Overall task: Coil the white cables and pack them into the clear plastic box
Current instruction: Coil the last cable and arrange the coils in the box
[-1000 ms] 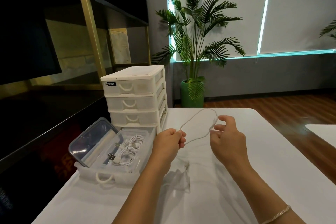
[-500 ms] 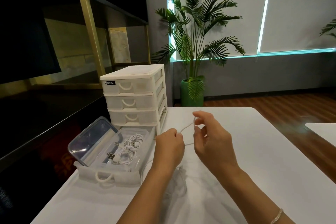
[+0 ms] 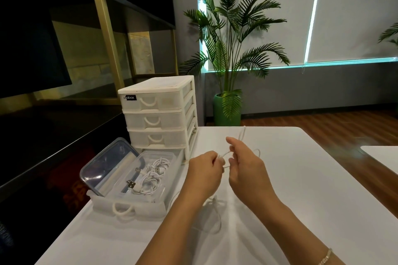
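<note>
Over the white table (image 3: 301, 189) my left hand (image 3: 204, 173) grips a thin white cable (image 3: 242, 136) in its curled fingers. My right hand (image 3: 245, 163) pinches the same cable close beside it, and a small loop stands between and behind the two hands. Slack from this cable trails onto the table below my left wrist. The clear plastic box (image 3: 146, 180) sits at the left inside a pulled-out white drawer (image 3: 129, 208). Several coiled white cables (image 3: 153, 175) with USB plugs lie in the box. Its clear lid (image 3: 107, 163) leans against its left side.
A white drawer unit (image 3: 158, 112) stands behind the box at the table's back left. A dark counter runs along the left. A potted palm (image 3: 228, 109) stands on the floor past the far edge. Another white table's corner (image 3: 383, 155) shows at right.
The wide loop stretched between my hands has closed as my right hand came in toward the left. The hands are now nearly touching, with a smaller loop between them.
</note>
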A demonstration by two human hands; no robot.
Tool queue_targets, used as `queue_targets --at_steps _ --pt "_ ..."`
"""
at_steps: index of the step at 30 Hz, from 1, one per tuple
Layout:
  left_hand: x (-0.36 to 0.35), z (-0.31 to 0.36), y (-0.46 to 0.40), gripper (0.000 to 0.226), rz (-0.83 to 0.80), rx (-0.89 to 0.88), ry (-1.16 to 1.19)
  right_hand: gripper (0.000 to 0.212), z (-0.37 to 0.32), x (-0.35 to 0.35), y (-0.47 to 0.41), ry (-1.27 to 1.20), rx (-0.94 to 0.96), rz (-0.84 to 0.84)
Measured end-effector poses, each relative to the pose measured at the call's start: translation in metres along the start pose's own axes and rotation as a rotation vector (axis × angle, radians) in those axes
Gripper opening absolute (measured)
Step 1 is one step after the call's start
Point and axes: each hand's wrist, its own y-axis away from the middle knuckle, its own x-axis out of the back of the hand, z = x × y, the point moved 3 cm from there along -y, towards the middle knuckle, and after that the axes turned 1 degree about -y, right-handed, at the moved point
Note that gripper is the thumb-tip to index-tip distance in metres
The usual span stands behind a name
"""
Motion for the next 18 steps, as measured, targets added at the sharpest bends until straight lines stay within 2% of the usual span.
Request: queue_targets --at_steps 5,10,15,18 --pt "0.001 0.000 0.002 0.026 -0.214 0.159 0.448 0.039 0.011 0.007 -0.003 0.071 -0.041 -0.060" --pt "0.006 0.004 0.007 0.027 -0.351 0.224 0.931 0.025 0.015 0.013 -0.008 0.059 -0.023 -0.021" --pt "0.005 0.009 0.009 0.027 -0.392 0.320 1.295 0.029 0.017 0.009 -0.009 0.033 -0.047 -0.042" --pt "0.007 0.008 0.009 0.033 -0.387 0.357 1.437 0.028 0.019 0.009 -0.010 0.037 -0.067 -0.056"
